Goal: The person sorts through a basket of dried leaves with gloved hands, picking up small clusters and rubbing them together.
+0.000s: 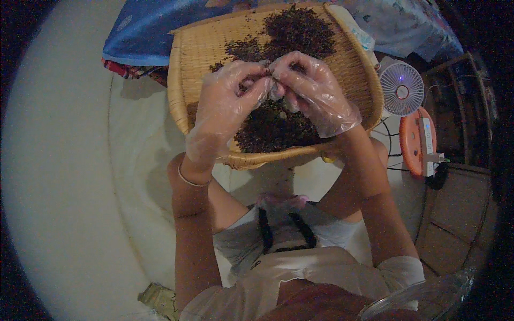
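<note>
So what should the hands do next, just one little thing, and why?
Perhaps the left hand and right hand could gently draw apart: they meet above the wicker tray, near the dark pile, so anything loosened would likely drop back in. Whatever they pinch is too small to tell.

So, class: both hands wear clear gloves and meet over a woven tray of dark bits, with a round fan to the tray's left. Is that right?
Not quite: the head view shows the round fan to the right of the woven tray, not its left. The rest stands: left hand and right hand, in clear gloves, meet over the tray of dark bits.
</note>
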Tool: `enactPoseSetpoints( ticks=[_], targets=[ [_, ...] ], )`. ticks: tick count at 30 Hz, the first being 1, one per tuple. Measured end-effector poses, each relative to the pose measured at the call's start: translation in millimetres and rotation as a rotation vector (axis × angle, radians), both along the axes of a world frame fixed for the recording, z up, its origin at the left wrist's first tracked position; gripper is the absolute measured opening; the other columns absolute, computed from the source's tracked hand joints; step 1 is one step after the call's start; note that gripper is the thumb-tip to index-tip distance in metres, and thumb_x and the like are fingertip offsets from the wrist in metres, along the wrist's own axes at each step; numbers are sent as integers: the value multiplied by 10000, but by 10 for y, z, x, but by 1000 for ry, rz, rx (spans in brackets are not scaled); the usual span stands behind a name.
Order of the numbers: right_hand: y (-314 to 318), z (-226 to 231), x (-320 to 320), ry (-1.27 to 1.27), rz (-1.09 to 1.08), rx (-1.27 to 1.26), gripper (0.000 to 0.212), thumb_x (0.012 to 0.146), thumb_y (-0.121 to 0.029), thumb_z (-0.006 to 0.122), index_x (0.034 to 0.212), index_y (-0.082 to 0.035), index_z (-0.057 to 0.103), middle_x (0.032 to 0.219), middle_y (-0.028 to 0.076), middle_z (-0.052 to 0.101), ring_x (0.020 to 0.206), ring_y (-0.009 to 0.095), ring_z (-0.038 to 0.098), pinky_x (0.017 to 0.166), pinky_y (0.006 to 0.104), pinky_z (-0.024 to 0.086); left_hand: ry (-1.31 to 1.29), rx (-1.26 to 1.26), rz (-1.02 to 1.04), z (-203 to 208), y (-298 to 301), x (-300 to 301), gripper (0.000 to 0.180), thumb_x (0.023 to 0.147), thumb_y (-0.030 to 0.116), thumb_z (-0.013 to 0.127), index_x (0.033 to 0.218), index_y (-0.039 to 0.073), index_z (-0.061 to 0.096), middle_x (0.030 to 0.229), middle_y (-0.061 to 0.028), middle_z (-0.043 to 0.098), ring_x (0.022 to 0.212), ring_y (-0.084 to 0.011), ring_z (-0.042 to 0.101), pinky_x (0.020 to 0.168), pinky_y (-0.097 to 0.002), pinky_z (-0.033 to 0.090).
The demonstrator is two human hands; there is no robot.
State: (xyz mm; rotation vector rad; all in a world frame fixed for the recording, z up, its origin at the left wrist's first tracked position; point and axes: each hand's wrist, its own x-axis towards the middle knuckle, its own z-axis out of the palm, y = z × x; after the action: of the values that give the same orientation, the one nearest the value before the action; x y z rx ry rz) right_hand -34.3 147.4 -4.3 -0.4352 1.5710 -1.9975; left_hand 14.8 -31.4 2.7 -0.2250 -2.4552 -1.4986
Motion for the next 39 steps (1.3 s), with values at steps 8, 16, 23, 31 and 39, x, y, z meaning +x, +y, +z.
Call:
enactPoseSetpoints(
  ticks=[8,16,23,31,39],
  targets=[
    [-5,41,26,206,-40,173,164,924,-236,576,941,-73,582,736,-4,587,569,53,516,487,203,423,183,-240,9,-58,-28,-32,157,822,115,646,948,22,661,880,-129,642,756,-262,634,664,-327,510],
    [-40,-113,-32,594,-120,285,146,916,-167,564,940,-24,583,716,69,578,569,127,552,530,289,465,249,-304,19,-135,-21,-37,133,821,106,631,926,24,640,859,-141,635,769,-338,613,685,-390,490],
    [-62,-165,-56,821,-120,305,150,905,-159,567,948,-16,580,737,115,577,560,167,551,542,326,466,103,-348,46,-85,14,11,137,832,94,597,943,20,628,880,-162,633,802,-353,613,701,-411,488],
    [-43,-6,-7,280,11,250,188,929,-231,547,941,-47,586,753,39,594,562,92,519,500,234,432,183,-301,28,-68,15,12,172,835,87,583,983,7,619,918,-179,633,847,-365,607,727,-415,481],
    [137,-84,-138,-1,35,107,245,916,-323,563,981,-87,542,705,-2,564,525,55,485,433,203,379,-60,-42,105,-103,162,-66,262,904,157,565,1126,24,604,1022,-170,647,829,-309,630,752,-365,491]
  ],
)
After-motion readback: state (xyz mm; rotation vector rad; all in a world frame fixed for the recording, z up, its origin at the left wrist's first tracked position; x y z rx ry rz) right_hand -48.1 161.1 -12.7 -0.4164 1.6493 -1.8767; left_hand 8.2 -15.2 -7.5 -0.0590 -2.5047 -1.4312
